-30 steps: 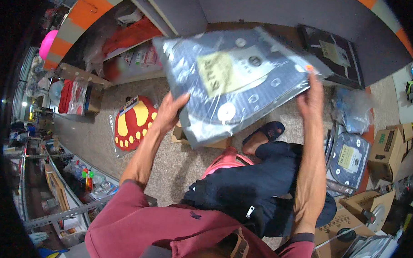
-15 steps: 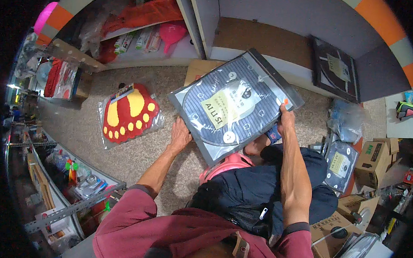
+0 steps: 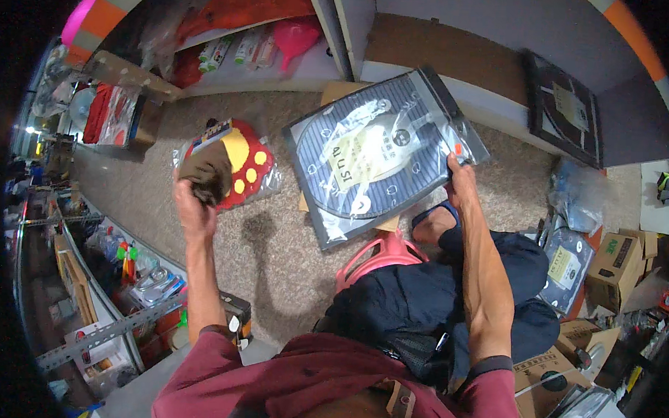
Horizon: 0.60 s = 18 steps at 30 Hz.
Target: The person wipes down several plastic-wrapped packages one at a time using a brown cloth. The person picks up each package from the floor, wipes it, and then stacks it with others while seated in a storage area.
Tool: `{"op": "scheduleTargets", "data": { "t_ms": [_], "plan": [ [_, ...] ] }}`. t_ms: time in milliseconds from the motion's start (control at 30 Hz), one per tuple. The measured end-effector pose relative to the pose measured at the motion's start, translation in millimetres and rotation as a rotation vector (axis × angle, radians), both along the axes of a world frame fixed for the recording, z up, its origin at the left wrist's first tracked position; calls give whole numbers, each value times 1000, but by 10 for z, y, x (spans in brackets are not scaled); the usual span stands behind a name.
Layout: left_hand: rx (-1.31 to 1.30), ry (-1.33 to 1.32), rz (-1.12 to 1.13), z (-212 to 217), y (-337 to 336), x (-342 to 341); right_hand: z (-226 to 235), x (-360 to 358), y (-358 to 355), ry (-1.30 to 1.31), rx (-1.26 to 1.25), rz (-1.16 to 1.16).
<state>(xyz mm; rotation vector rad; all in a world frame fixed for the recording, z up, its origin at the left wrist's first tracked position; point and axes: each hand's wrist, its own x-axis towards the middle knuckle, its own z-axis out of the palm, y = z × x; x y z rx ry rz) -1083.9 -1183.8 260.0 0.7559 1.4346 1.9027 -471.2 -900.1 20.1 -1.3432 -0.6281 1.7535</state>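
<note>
My right hand [image 3: 462, 181] grips the right corner of a grey striped, rounded mat [image 3: 406, 171] in a clear plastic bag with a dark border. The packaged mat is held tilted above the floor, and light glares off its plastic. Off to the left, my left hand [image 3: 196, 213] is closed on a crumpled brown cloth-like thing [image 3: 207, 172]; its exact kind is not clear. Beyond that hand lies a red and yellow footprint-shaped mat [image 3: 256, 169] in clear plastic on the floor, partly hidden by the brown thing.
A pink plastic stool [image 3: 377, 258] is under me. Another bagged dark mat [image 3: 570, 118] leans in the cabinet at the back right. More packaged mats [image 3: 568, 269] and cardboard boxes [image 3: 614, 272] stand at the right. A metal-edged shelf [image 3: 135, 321] with small goods runs along the left.
My left hand has left the striped mat's lower left edge and moved left, where it now holds the brown thing. The right hand keeps its grip on the mat. The view has shifted slightly.
</note>
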Motion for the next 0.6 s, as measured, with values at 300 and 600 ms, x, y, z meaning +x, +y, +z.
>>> {"op": "scheduleTargets", "data": {
  "t_ms": [300,600],
  "plan": [
    [101,-212,25,1021,551,239,704,-1305,-466,268,65,101],
    [-320,611,-176,-435,1920,1900,-299,-1494,-818,-198,-293,240]
  ]
}}
